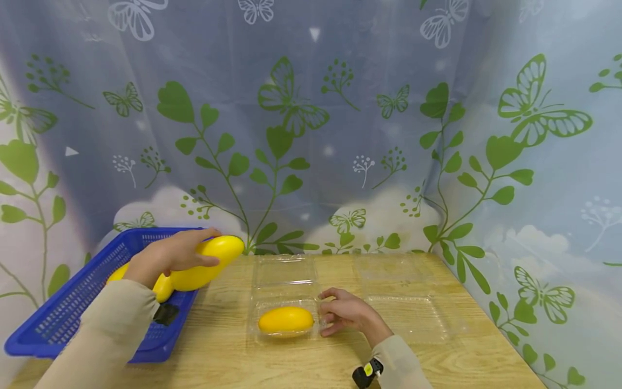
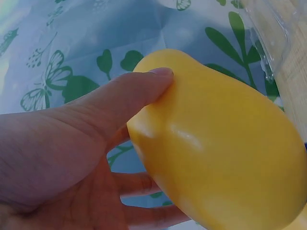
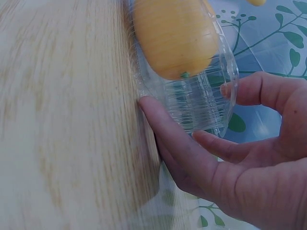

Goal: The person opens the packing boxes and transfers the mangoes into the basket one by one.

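Observation:
My left hand point(image 1: 170, 256) grips a smooth yellow toy mango point(image 2: 216, 143) above the right side of a blue basket point(image 1: 48, 319). In the left wrist view, its thumb presses on top and the other fingers lie behind the fruit. More yellow fruit point(image 1: 164, 289) shows below that hand in the basket, partly hidden. A clear plastic box point(image 1: 286, 336) stands open on the table with another yellow mango point(image 1: 285, 319) lying in it. My right hand point(image 1: 347, 312) holds this box by its right side, fingertips at its rim and lower edge.
A second clear plastic box point(image 1: 408, 324) lies open at the right, its lid toward the back. Patterned cloth point(image 1: 311, 162) hangs behind the wooden table point(image 1: 272, 367). Dark devices are strapped at both wrists.

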Demonstrator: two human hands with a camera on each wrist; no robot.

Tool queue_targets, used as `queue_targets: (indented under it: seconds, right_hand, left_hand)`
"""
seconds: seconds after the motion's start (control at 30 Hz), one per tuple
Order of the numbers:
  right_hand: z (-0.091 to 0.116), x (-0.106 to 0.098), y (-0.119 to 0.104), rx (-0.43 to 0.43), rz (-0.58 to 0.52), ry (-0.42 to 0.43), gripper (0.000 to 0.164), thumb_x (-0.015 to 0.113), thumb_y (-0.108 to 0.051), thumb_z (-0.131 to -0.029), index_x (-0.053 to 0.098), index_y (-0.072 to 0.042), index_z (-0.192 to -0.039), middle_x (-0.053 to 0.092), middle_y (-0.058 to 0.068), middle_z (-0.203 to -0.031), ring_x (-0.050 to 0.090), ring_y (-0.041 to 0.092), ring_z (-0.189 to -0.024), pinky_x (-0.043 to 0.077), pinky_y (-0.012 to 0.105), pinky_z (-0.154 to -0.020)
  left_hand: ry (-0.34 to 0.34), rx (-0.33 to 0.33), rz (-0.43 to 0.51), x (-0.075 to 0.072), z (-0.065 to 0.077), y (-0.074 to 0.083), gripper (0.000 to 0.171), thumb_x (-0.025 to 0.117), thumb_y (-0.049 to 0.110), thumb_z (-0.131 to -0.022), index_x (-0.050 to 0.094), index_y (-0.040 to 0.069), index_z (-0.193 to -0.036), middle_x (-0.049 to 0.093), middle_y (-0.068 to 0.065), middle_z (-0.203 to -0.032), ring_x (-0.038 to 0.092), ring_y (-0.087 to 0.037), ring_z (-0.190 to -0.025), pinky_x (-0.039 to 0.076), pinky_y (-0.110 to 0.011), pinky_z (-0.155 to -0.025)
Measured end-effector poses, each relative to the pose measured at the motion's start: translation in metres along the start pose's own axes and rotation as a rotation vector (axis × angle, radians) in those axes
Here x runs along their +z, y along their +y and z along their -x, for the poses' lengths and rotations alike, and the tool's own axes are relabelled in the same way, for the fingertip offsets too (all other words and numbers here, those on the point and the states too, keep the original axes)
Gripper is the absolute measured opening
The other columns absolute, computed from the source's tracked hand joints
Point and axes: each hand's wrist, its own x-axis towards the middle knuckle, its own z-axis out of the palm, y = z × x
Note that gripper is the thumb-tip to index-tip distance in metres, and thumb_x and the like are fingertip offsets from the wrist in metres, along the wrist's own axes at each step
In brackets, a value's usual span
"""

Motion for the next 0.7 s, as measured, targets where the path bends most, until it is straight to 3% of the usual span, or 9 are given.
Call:
queue_targets:
  seconds: [0.1, 0.27, 0.4, 0.53, 0.7]
  right_hand:
    - [-0.001, 0.000, 0.001, 0.005, -0.003, 0.006, 0.057, 0.053, -0.003, -0.094, 0.033, 0.009, -0.145, 0.037, -0.001, -0.069, 0.036, 0.011, -0.061, 0.065, 0.048, -0.078]
    - [-0.002, 0.000, 0.002, 0.012, -0.004, 0.010, 0.058, 0.054, -0.003, -0.092, 0.033, 0.009, -0.145, 0.037, -0.001, -0.069, 0.036, 0.010, -0.061, 0.065, 0.047, -0.077]
    - [-0.003, 0.000, 0.002, 0.013, 0.001, 0.010, 0.060, 0.054, -0.004, -0.092, 0.033, 0.009, -0.146, 0.037, -0.001, -0.069, 0.035, 0.011, -0.061, 0.065, 0.047, -0.078]
    - [-0.003, 0.000, 0.003, 0.012, 0.006, 0.010, 0.061, 0.055, -0.004, -0.091, 0.033, 0.009, -0.147, 0.037, -0.001, -0.069, 0.035, 0.012, -0.061, 0.065, 0.047, -0.078]
    - [-0.002, 0.000, 0.003, 0.006, 0.006, 0.015, 0.060, 0.054, -0.004, -0.091, 0.033, 0.009, -0.146, 0.038, -0.001, -0.069, 0.036, 0.011, -0.061, 0.065, 0.047, -0.077]
  left_hand:
    - [0.004, 0.002, -0.003, -0.001, 0.002, -0.004, 0.078, 0.067, 0.042, -0.100, 0.029, 0.012, -0.161, 0.039, -0.036, -0.155, 0.062, -0.040, -0.103, 0.055, -0.038, -0.051]
    - [0.017, 0.029, -0.006, -0.002, 0.005, -0.010, 0.076, 0.067, 0.039, -0.100, 0.032, 0.008, -0.159, 0.044, -0.037, -0.151, 0.061, -0.038, -0.099, 0.054, -0.037, -0.052]
    - [0.033, 0.037, -0.047, -0.002, 0.007, -0.016, 0.072, 0.068, 0.038, -0.099, 0.038, 0.005, -0.156, 0.052, -0.033, -0.145, 0.062, -0.041, -0.106, 0.057, -0.048, -0.069]
    - [0.060, 0.059, -0.109, -0.002, 0.009, -0.023, 0.070, 0.070, 0.036, -0.098, 0.042, 0.002, -0.152, 0.056, -0.031, -0.143, 0.058, -0.048, -0.122, 0.050, -0.063, -0.094]
    - [0.070, 0.051, -0.141, -0.002, 0.011, -0.030, 0.074, 0.071, 0.036, -0.097, 0.040, -0.002, -0.153, 0.050, -0.035, -0.147, 0.052, -0.055, -0.129, 0.044, -0.069, -0.102]
